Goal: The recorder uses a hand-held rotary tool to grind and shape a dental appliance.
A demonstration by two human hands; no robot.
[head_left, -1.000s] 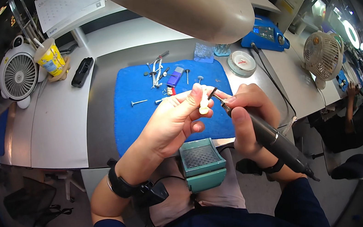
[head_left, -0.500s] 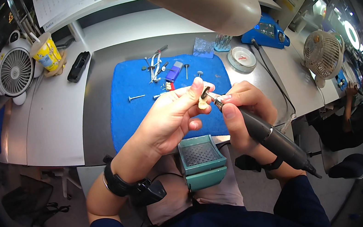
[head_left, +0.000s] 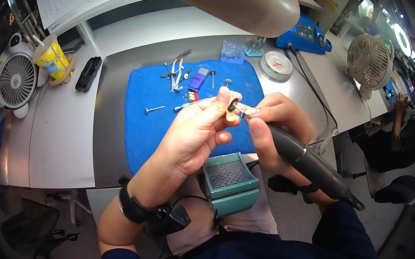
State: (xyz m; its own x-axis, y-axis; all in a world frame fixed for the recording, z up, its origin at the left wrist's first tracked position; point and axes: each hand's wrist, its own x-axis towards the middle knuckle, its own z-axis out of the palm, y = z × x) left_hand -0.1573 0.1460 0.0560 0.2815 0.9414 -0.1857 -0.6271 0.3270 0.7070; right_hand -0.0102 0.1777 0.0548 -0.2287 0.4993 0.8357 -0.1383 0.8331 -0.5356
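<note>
Thumb and fingers of my left hand (head_left: 194, 131) pinch a small cream-coloured piece (head_left: 231, 117) with a dark, shiny upper part. Its exact kind cannot be made out. My right hand (head_left: 285, 118) is wrapped round a black rotary handpiece (head_left: 304, 158), gripping it like a pen. The handpiece's thin metal tip meets the dark part of the piece, and whether it touches is too small to tell. Both hands are close together above the blue towel (head_left: 150, 137). Below them sits a green catch tray (head_left: 234, 189) with a perforated bed, over my lap.
On the towel lie several mounted rotary bits, a purple-and-grey block (head_left: 199, 80) and metal tools (head_left: 176, 75). A round white container (head_left: 277, 65), a bur stand (head_left: 255, 46) and a blue control unit (head_left: 306, 36) stand at right. A pale lamp head (head_left: 237, 3) hangs overhead. Fans (head_left: 17, 79) flank the bench.
The handpiece has shifted slightly, its rear end moving a little down and left. The piece has tilted a little in my left fingers.
</note>
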